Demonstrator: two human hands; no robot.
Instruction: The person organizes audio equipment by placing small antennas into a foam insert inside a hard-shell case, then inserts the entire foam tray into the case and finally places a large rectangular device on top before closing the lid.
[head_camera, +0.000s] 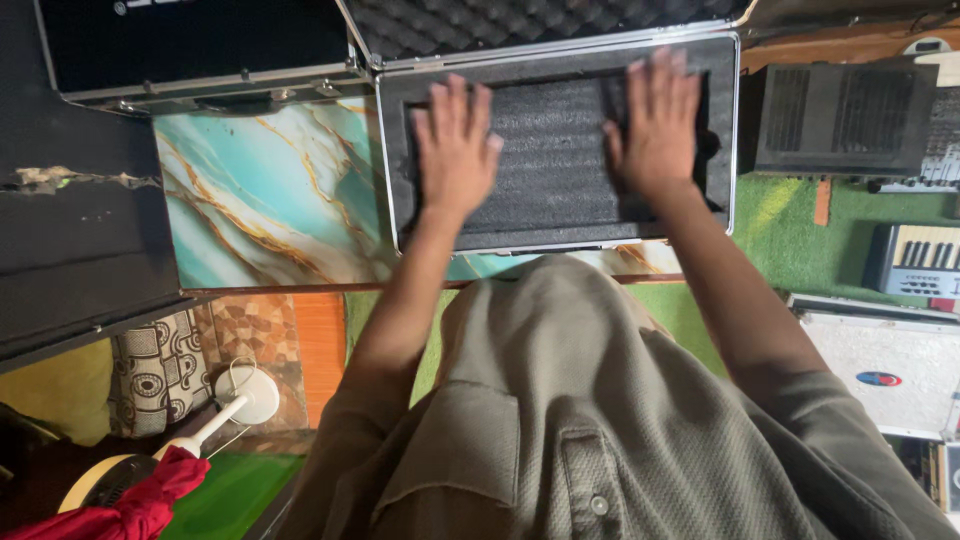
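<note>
A: Where does the grey foam insert (550, 160) lie relative to your fingers?

B: Directly under them. It fills the well of the open hard case (725, 130); its long axis runs side to side, across my fingertips, which point away from me.

A: State of the hands?

B: My left hand (455, 150) and right hand (660, 125) both lie flat, fingers spread, palms on the foam, grasping nothing. The right reaches slightly farther toward the lid's egg-crate lining (520, 25). Neither is nearer the foam; both touch it.

A: Beyond the case?

B: The marbled teal tabletop (260, 190), off my left fingers; a black amplifier (840, 120), off my right.
</note>
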